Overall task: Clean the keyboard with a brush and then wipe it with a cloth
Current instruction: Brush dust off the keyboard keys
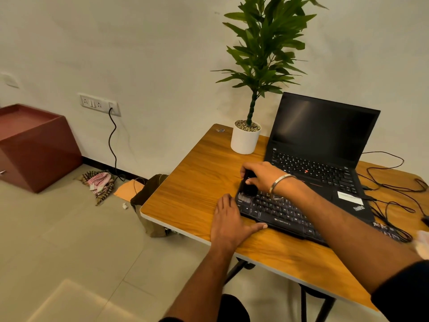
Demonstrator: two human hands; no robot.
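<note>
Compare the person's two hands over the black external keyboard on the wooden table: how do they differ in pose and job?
The right hand curls round a black brush at the black external keyboard's far left corner; the left hand lies flat, holding nothing. The right hand's wrist wears a metal bangle; the left's is bare. Both meet the keyboard's left end.

One head-worn view – looking forward and down from above the near edge of the counter (pixel 195 182), close, angled slightly leftward.

keyboard (pixel 278 212) partly under forearm, cloth (pixel 422 244) cropped
</note>
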